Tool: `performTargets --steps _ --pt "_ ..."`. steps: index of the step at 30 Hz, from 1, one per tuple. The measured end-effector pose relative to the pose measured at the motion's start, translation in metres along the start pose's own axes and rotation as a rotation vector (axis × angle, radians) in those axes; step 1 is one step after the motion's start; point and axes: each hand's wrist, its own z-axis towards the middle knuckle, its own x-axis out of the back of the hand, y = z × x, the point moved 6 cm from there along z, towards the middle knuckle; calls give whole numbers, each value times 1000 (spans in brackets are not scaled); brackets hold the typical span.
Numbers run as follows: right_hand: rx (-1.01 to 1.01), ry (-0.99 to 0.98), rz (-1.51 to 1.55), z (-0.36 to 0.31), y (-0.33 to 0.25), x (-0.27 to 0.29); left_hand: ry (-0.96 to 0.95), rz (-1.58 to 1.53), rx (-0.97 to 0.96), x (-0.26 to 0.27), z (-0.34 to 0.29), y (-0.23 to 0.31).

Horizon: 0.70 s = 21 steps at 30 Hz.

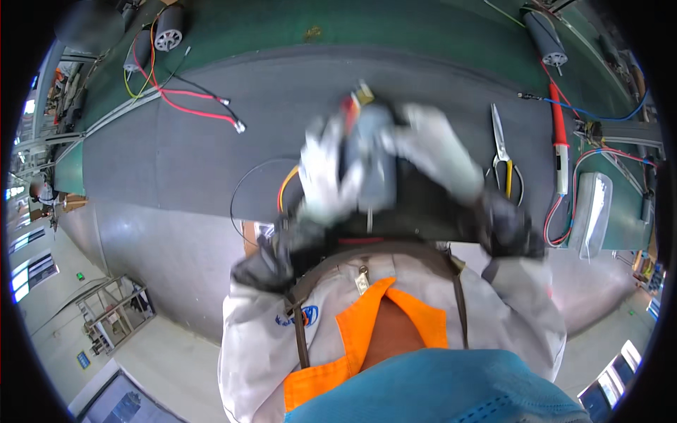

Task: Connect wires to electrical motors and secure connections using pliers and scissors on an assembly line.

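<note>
A grey cylindrical electric motor (379, 166) is between my hands, blurred by motion, with its thin shaft pointing toward my body. My left hand (324, 166), in a white glove, is closed round the motor's left side. From the right, my gloved right hand (434, 151) has its fingertips against the upper part of the motor. At the motor's far end there is a small red and yellowish part (361, 96), too smeared to make out. Yellow and red wires (285, 185) and a thin black wire loop (234, 194) show beside my left wrist.
Scissors (500, 144) and a red-handled soldering iron (558, 134) lie to the right on the dark mat (169, 162), near a clear-covered pale long box (592, 211). Two motors (168, 32) with red and black leads (197, 102) stand far left. Another motor (544, 39) is far right.
</note>
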Motion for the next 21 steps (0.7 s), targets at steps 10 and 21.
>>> performTargets --steps 10,21 --pt "406 -28 -261 81 -34 54 -103 -455 682 -49 239 -251" --pt "168 923 514 -96 98 282 -156 -1005 1023 37 -28 -40"
